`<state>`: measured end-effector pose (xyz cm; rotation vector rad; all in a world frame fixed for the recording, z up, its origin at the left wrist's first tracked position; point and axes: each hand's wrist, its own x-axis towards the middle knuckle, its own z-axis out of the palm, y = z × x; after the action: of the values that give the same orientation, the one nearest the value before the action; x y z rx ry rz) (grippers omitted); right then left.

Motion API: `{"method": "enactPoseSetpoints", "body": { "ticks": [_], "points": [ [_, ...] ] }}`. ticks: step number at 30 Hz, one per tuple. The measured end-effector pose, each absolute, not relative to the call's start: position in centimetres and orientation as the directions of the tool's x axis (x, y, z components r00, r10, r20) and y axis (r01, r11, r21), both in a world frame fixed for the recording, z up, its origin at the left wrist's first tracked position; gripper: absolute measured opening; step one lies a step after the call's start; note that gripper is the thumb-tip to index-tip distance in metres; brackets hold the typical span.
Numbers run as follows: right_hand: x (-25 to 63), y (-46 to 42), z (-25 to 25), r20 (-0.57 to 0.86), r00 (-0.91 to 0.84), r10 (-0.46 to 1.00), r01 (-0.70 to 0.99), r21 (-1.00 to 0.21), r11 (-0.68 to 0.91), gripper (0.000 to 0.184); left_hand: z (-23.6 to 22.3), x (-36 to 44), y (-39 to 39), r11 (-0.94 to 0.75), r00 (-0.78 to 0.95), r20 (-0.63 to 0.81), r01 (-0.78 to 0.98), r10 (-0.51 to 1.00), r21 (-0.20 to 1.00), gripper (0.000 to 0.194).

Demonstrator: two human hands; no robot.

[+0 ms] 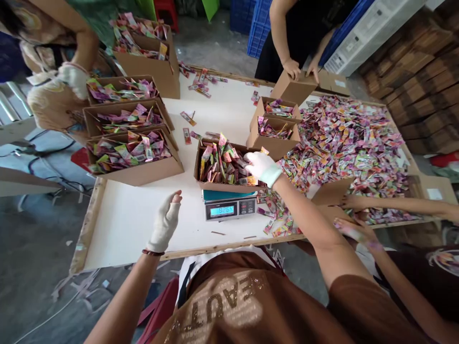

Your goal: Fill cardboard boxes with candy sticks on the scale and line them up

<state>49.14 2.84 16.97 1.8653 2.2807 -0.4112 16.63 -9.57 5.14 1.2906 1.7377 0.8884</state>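
Note:
My right hand [262, 168], in a white glove, rests on the colourful packets inside a cardboard box [199, 162] that stands on a small digital scale [230, 206]. Its fingers are curled over the packets at the box's right side; what they hold is hidden. My left hand [166, 222], also gloved with bare fingertips, hovers above the white table [125, 224] left of the scale, fingers together and stretched, holding nothing.
Filled boxes [132, 155] line the table's left side, two more [274, 131] sit beyond the scale. A big heap of loose packets [347, 143] covers the right. Other people work at the far left, far side and right, one holding a box [294, 88].

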Motion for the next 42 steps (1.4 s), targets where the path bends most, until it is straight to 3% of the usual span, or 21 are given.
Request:
{"method": "enactPoseSetpoints", "body": {
  "ticks": [4,6,8,11,14,18,23,28,35,37,40,42],
  "points": [
    [52.7,1.5,18.8,-0.044,-0.237,0.970,0.875,-0.444,0.194,0.034,4.8,16.0,-9.3,0.298,-0.180,-0.247,0.370,0.952,0.880,0.077],
    [54.1,0.7,19.6,0.068,-0.176,0.982,0.782,-0.596,0.181,0.033,5.5,16.1,-8.3,0.253,-0.193,-0.191,0.379,0.962,0.890,0.072],
    [55.0,0.0,20.0,0.123,-0.097,0.988,0.700,-0.697,0.155,0.032,7.4,16.8,-6.8,0.091,-0.209,0.006,0.451,0.978,0.888,0.061],
    [55.7,-0.7,20.5,0.162,-0.036,0.986,0.610,-0.778,0.151,0.027,11.8,19.1,-4.3,-0.217,-0.130,0.353,0.583,0.926,0.783,0.039],
    [56.5,-1.3,21.4,0.202,-0.008,0.979,0.561,-0.809,0.172,0.022,16.5,22.4,-2.3,-0.410,0.015,0.498,0.590,0.867,0.695,0.030],
    [59.3,-2.7,22.7,0.285,0.074,0.956,0.580,-0.792,0.191,0.020,19.7,26.2,-0.9,-0.559,0.195,0.554,0.547,0.809,0.623,0.032],
    [65.3,-4.8,21.8,0.342,0.304,0.889,0.588,-0.801,0.108,0.021,19.7,26.7,-0.6,-0.542,0.230,0.514,0.576,0.826,0.612,0.032],
    [68.7,-6.3,17.6,0.214,0.424,0.880,0.621,-0.776,-0.111,0.027,19.5,24.7,-1.2,-0.486,0.204,0.474,0.625,0.857,0.610,0.033],
    [69.7,-6.8,15.2,0.085,0.307,0.948,0.804,-0.556,-0.210,0.021,19.2,24.3,-1.5,-0.472,0.194,0.462,0.625,0.866,0.622,0.030],
    [69.8,-6.5,14.9,0.030,0.263,0.964,0.872,-0.434,-0.225,0.043,18.8,25.6,-1.4,-0.505,0.257,0.447,0.591,0.857,0.629,0.029],
    [69.9,-6.3,14.1,-0.042,0.249,0.968,0.911,-0.329,-0.249,0.084,17.3,28.5,-1.4,-0.509,0.443,0.274,0.595,0.854,0.622,0.026],
    [70.1,-6.8,13.6,-0.069,0.266,0.961,0.915,-0.295,-0.274,0.085,16.0,30.3,-1.3,-0.493,0.505,0.169,0.625,0.847,0.605,0.021]
  ]
}}
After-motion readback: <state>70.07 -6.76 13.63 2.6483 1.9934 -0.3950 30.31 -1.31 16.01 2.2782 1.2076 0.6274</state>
